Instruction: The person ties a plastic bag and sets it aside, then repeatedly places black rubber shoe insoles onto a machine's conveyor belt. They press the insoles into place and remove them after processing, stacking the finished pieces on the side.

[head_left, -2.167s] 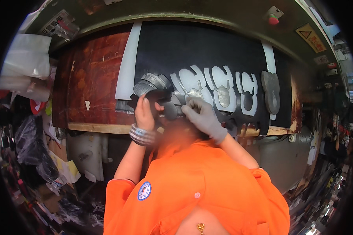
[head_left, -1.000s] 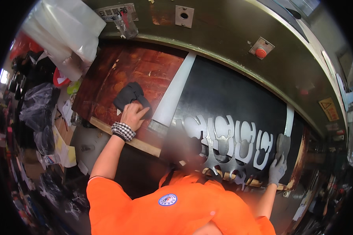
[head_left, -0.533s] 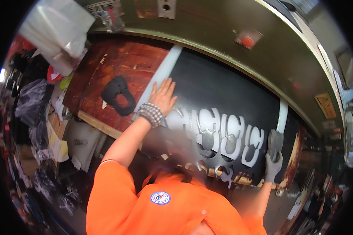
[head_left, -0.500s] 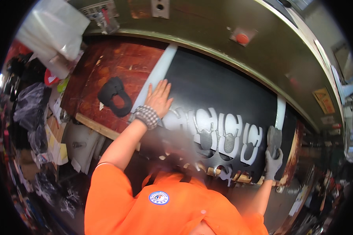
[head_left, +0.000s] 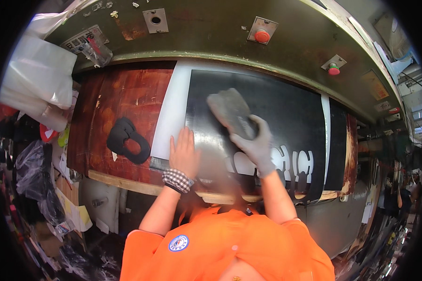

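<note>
One black sheet (head_left: 286, 103), left hand (head_left: 184, 158) and right hand (head_left: 254, 144) apart

It spreads beneath and beyond both. Left of the bare, flat-laid left hand lies a red-brown board (head_left: 140, 93). The gloved right hand clamps a thick grey block (head_left: 232, 110), ahead and right of the left. Black cut pieces (head_left: 119, 132) rest leftward of the left hand; pale cut-outs (head_left: 303, 160) lie near the right.

Smooth, faintly glossy black sheet (head_left: 290, 105)
</note>
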The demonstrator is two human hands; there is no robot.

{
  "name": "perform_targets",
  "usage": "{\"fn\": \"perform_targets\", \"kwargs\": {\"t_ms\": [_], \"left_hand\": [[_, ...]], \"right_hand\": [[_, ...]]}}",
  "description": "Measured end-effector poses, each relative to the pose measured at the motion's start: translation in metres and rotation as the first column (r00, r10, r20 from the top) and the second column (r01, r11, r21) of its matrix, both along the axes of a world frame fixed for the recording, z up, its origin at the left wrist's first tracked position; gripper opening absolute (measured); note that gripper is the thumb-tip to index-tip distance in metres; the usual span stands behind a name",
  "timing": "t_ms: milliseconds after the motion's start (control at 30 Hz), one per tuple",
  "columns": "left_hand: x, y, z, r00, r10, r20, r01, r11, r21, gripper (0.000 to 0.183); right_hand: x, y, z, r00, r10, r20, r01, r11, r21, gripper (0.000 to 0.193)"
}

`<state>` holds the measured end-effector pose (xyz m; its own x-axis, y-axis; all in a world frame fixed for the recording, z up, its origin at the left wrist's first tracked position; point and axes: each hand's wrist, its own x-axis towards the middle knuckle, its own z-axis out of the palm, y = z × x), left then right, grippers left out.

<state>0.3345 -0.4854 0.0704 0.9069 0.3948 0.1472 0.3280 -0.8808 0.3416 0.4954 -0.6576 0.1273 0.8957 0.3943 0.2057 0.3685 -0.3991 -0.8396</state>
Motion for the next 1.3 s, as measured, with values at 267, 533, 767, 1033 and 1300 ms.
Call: {"fn": "perform_targets", "kwargs": {"t_ms": [267, 533, 767, 1033, 1300], "left_hand": [[0.008, 0.009, -0.007, 0.999, -0.028, 0.037, 0.027, 0.999, 0.022, 0.065], [0.065, 0.046, -0.004, 0.991, -0.058, 0.119, 0.060, 0.998, -0.014, 0.047], [0.073, 0.068, -0.002, 0.884, 0.299, 0.358, -0.255, 0.952, -0.167, 0.012], [0.146, 0.099, -0.017, 0.930, 0.231, 0.287, -0.239, 0.971, -0.010, 0.042], [0.133, 0.092, -0.011, 0.946, 0.252, 0.205, -0.228, 0.964, -0.134, 0.034]], "right_hand": [[-0.021, 0.061, -0.038, 0.913, 0.061, 0.404, 0.088, 0.936, -0.341, 0.078], [0.100, 0.008, -0.024, 0.951, -0.128, 0.280, 0.135, 0.991, -0.006, 0.026], [0.257, -0.078, 0.056, 0.657, -0.350, 0.668, 0.391, 0.916, 0.095, 0.012], [0.286, -0.068, 0.060, 0.579, -0.324, 0.748, 0.474, 0.880, 0.015, 0.018], [0.263, -0.202, -0.044, 0.807, -0.557, 0.195, 0.576, 0.816, -0.053, 0.031]]}}
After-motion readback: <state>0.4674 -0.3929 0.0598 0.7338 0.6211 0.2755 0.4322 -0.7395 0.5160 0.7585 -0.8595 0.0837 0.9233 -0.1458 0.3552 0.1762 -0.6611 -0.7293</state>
